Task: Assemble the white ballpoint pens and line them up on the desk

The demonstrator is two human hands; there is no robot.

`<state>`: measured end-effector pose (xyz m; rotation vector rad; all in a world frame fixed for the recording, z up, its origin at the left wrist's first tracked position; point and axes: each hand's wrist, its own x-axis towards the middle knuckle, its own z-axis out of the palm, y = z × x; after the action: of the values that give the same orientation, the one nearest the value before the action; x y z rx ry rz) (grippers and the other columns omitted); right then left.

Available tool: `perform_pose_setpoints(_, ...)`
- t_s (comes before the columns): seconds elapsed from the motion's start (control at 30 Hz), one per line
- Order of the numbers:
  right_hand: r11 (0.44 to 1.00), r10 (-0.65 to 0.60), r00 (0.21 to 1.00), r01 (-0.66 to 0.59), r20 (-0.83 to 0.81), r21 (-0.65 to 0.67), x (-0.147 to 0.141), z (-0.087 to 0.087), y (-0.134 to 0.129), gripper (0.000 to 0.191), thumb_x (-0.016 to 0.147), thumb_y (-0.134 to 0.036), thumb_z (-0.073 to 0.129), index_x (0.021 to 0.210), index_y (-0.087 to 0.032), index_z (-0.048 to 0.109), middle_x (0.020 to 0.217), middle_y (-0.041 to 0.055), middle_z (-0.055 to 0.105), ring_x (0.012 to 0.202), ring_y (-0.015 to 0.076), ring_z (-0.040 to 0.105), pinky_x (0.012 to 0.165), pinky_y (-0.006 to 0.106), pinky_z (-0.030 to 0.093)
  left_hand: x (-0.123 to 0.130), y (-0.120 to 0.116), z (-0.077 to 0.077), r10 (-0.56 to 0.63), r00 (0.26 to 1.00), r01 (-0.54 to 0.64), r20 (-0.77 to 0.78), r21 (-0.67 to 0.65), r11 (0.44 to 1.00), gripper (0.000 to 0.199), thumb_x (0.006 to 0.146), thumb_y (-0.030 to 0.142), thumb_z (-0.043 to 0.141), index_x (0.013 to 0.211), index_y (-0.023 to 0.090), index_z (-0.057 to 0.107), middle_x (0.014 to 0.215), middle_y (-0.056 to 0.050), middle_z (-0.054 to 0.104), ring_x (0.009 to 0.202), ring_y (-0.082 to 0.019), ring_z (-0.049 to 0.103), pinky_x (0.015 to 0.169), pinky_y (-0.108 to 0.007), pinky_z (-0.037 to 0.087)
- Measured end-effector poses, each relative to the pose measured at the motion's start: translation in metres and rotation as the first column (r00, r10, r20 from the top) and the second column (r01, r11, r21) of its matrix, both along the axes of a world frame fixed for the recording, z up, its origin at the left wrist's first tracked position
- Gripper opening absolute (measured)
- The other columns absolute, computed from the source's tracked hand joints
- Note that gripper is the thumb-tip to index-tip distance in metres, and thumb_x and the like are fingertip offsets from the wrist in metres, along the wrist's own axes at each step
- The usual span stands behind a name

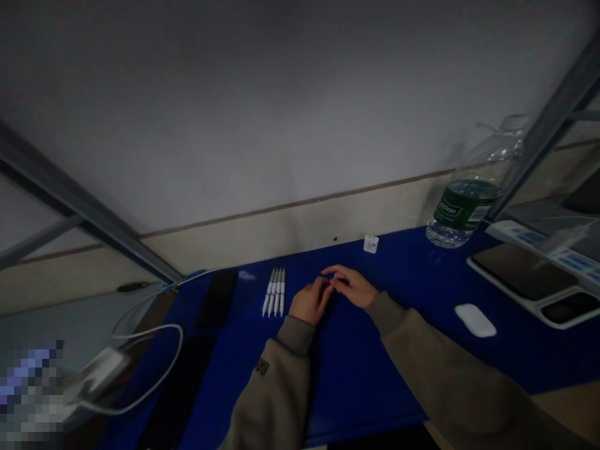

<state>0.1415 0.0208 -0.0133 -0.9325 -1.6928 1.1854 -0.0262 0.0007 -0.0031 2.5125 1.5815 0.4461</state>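
Note:
My left hand point(307, 302) and my right hand point(354, 286) meet over the blue tabletop point(356, 362), their fingertips touching or nearly so. The thumb and fingers of the left are drawn together; whether something small sits between them is too dark to make out. On my right hand the index finger stretches out to the left, apart from the thumb, and no held object shows. Just left of my left hand, several white pens point(274, 292) lie side by side in a neat row, dark tips pointing to the wall.
A white charger plug point(370, 244) stands near the wall. At the right are a large water bottle point(462, 194), a white rounded case point(475, 320) and a scale-like device point(534, 275). Dark flat objects point(218, 297) and a white cable point(180, 350) lie left.

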Motion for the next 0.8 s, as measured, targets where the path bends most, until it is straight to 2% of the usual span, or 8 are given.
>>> perform_pose_setpoints(0.07, 0.998, -0.001, 1.0, 0.001, -0.004, -0.065, 0.0007, 0.0003, -0.0004, 0.032, 0.086, -0.03, 0.046, 0.116, -0.021, 0.054, 0.055, -0.0046, 0.044, 0.048, 0.0095, 0.039, 0.047, 0.022, 0.033, 0.0015, -0.0015, 0.0016, -0.031, 0.999, 0.031, -0.033, 0.015, 0.999, 0.038, 0.092, 0.049, 0.028, 0.112, 0.025, 0.049, 0.086, -0.004, 0.062, 0.077, -0.017, 0.061, 0.065, -0.025, 0.045)
perform_pose_setpoints(0.13, 0.996, -0.016, 1.0, 0.016, -0.009, -0.085, 0.001, 0.0002, 0.0, 0.032, 0.087, -0.033, 0.044, 0.116, -0.021, 0.054, 0.053, -0.0049, 0.042, 0.047, 0.0094, 0.038, 0.046, 0.022, 0.032, 0.0024, -0.002, 0.0023, -0.014, 0.995, 0.016, -0.094, 0.018, 1.0, 0.038, 0.093, 0.048, 0.024, 0.11, 0.027, 0.051, 0.083, -0.004, 0.062, 0.076, -0.017, 0.061, 0.063, -0.025, 0.044)
perform_pose_setpoints(0.23, 1.0, -0.018, 1.0, 0.017, -0.023, -0.016, 0.001, 0.0017, 0.0004, 0.029, 0.086, -0.033, 0.048, 0.11, -0.02, 0.058, 0.069, -0.0001, 0.054, 0.061, 0.0116, 0.049, 0.057, 0.024, 0.04, 0.0016, -0.0006, 0.0018, 0.057, 0.99, -0.058, -0.127, -0.002, 0.998, 0.04, 0.095, 0.044, 0.018, 0.105, 0.025, 0.052, 0.081, -0.004, 0.063, 0.074, -0.017, 0.062, 0.06, -0.024, 0.043)
perform_pose_setpoints(0.33, 0.999, -0.014, 1.0, 0.015, -0.011, 0.039, 0.0011, 0.0049, -0.0007, 0.026, 0.085, -0.031, 0.05, 0.106, -0.02, 0.061, 0.079, 0.0023, 0.057, 0.07, 0.0129, 0.052, 0.064, 0.026, 0.042, 0.0002, -0.0001, 0.0025, 0.078, 0.993, -0.08, -0.087, -0.014, 0.997, 0.04, 0.095, 0.043, 0.017, 0.104, 0.023, 0.051, 0.082, -0.004, 0.064, 0.074, -0.017, 0.063, 0.06, -0.024, 0.043)
perform_pose_setpoints(0.47, 1.0, -0.031, 0.999, 0.031, -0.019, 0.004, 0.0006, 0.0052, -0.0023, 0.028, 0.086, -0.033, 0.048, 0.109, -0.02, 0.058, 0.068, 0.0, 0.055, 0.059, 0.0114, 0.048, 0.055, 0.024, 0.038, 0.0013, -0.0037, 0.0067, 0.021, 0.998, -0.02, -0.063, 0.008, 1.0, 0.038, 0.093, 0.049, 0.025, 0.114, 0.027, 0.048, 0.087, -0.003, 0.065, 0.079, -0.017, 0.063, 0.064, -0.024, 0.044)
perform_pose_setpoints(0.57, 1.0, -0.022, 0.999, 0.022, -0.036, -0.022, -0.0007, 0.0014, -0.0015, 0.031, 0.087, -0.037, 0.046, 0.111, -0.02, 0.055, 0.062, -0.002, 0.052, 0.054, 0.0108, 0.045, 0.051, 0.024, 0.036, 0.0019, -0.0048, 0.0086, 0.024, 0.993, -0.023, -0.119, 0.014, 1.0, 0.038, 0.093, 0.048, 0.023, 0.111, 0.029, 0.05, 0.088, -0.003, 0.066, 0.079, -0.016, 0.063, 0.064, -0.023, 0.043)
perform_pose_setpoints(0.73, 1.0, -0.011, 1.0, 0.011, 0.012, 0.017, -0.0011, -0.0033, 0.0008, 0.023, 0.085, -0.04, 0.049, 0.092, -0.019, 0.055, 0.076, 0.0013, 0.058, 0.066, 0.0124, 0.054, 0.06, 0.025, 0.043, 0.0003, -0.0014, 0.006, 0.103, 0.973, -0.109, -0.207, -0.018, 0.994, 0.045, 0.094, 0.047, 0.014, 0.105, 0.025, 0.052, 0.079, -0.005, 0.066, 0.073, -0.018, 0.064, 0.06, -0.024, 0.042)
perform_pose_setpoints(0.8, 0.998, -0.034, 0.995, 0.029, 0.092, 0.058, 0.0, -0.0031, 0.0008, 0.022, 0.087, -0.039, 0.047, 0.085, -0.019, 0.053, 0.072, 0.0004, 0.057, 0.064, 0.0121, 0.053, 0.06, 0.025, 0.041, 0.0003, -0.0012, 0.0049, 0.099, 0.972, -0.111, -0.214, -0.043, 0.993, 0.046, 0.094, 0.047, 0.013, 0.103, 0.024, 0.052, 0.077, -0.005, 0.065, 0.072, -0.019, 0.064, 0.06, -0.025, 0.043)
